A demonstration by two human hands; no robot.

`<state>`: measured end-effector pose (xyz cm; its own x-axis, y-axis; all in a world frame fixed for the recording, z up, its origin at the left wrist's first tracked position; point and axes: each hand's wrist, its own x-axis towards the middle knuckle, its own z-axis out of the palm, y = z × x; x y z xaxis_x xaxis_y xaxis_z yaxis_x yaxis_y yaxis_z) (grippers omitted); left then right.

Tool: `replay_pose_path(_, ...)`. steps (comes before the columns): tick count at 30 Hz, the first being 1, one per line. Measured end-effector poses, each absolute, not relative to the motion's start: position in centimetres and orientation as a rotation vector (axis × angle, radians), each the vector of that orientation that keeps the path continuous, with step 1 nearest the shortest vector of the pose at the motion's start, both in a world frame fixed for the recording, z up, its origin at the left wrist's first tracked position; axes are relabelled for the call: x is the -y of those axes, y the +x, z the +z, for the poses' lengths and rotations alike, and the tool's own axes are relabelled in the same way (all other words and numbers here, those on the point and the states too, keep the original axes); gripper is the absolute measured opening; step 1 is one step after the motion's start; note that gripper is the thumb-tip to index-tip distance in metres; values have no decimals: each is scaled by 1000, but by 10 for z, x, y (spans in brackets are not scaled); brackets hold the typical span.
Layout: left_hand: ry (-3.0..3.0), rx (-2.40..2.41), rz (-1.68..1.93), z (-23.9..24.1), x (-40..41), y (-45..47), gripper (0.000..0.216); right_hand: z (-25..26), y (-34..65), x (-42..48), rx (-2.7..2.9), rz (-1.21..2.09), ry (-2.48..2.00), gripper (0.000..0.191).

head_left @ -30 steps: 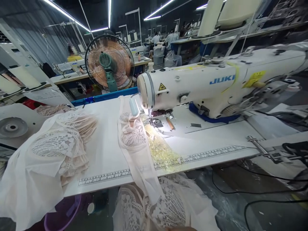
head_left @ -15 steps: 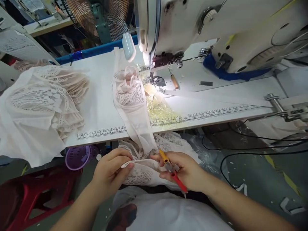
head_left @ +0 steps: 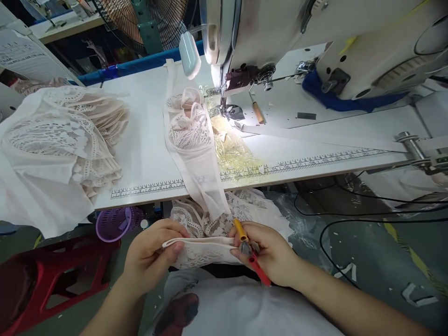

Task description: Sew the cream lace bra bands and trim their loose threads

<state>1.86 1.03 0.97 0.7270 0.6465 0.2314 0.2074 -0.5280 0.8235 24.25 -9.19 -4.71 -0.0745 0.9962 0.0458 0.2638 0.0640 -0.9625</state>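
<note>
My left hand (head_left: 152, 249) pinches the left end of a pale lace piece (head_left: 201, 249) held over my lap. My right hand (head_left: 268, 252) grips the other end of that piece, together with small thread snips (head_left: 249, 249) that have an orange tip and a red handle. The lace edge is stretched flat between both hands. A chain of joined lace pieces (head_left: 191, 140) runs from my lap up over the white table (head_left: 147, 158) to the needle of the white sewing machine (head_left: 315, 42).
A stack of lace pieces (head_left: 66, 135) lies on white cloth at the table's left. A purple basket (head_left: 115, 221) and a red stool (head_left: 52, 280) stand below on the left. Black cables (head_left: 350, 224) cross the floor at right. A fan (head_left: 140, 18) stands behind the table.
The view dropped from the room to my lap, and both hands came into sight. Over the last half second my hands moved apart and pulled the lace edge straight.
</note>
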Motion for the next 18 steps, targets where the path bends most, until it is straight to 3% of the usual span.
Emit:
replay_pose_path(14, 2097, -665, 629, 12, -13, 3, 19, -39, 237, 97, 1313, 1117, -1421, 14)
replay_pose_path(18, 2519, -787, 740, 29, -6, 13, 37, -36, 240, 96, 1388, 1118, -1368, 7)
